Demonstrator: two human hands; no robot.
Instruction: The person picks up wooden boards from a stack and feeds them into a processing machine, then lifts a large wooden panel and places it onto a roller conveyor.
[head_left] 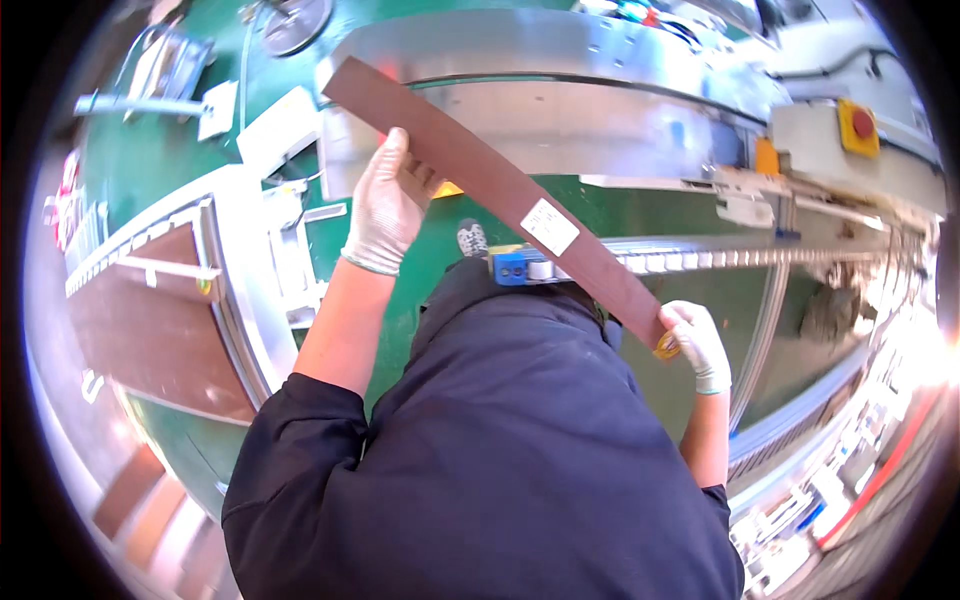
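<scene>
A long, flat brown board [470,170] slants across my front, its far end up at the left and its near end down at the right. A white printed label [550,228] sits on its face. My left hand [390,200], in a white glove, grips the board's lower edge near the far end, thumb over the face. At the near end my right hand [697,342], also gloved, is closed on the board's end. A small round yellow thing [667,346] shows there by its fingers; I cannot make out what it is.
Beyond the board runs a long metal machine bed [520,120]. A roller rail [720,260] with a blue end block [509,268] passes close before my waist. A red stop button on a yellow box [858,127] is at the right. A white-framed cart [250,270] stands left.
</scene>
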